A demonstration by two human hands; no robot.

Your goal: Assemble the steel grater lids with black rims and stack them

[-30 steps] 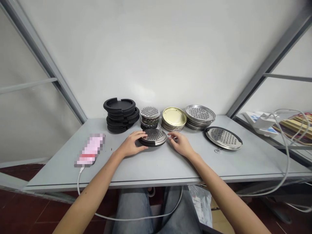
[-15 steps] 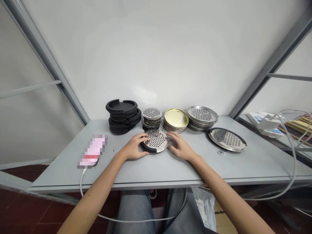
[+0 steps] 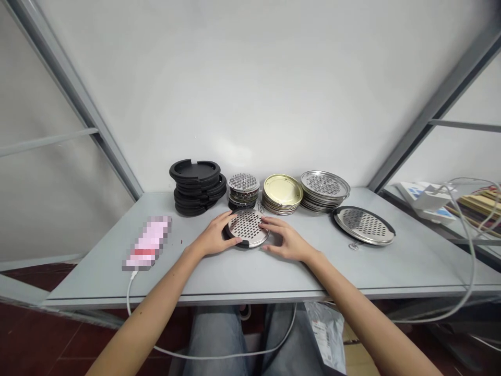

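Gripping grater (image 3: 247, 225) at left rim: left hand (image 3: 215, 235); right hand (image 3: 287, 240) open, touching right rim; table (image 3: 250, 279) edge apart.

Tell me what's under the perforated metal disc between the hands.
At the near edge of the perforated metal disc, a black rim shows, resting on the grey tabletop. The disc covers whatever else lies beneath, and the left hand hides part of its left side.
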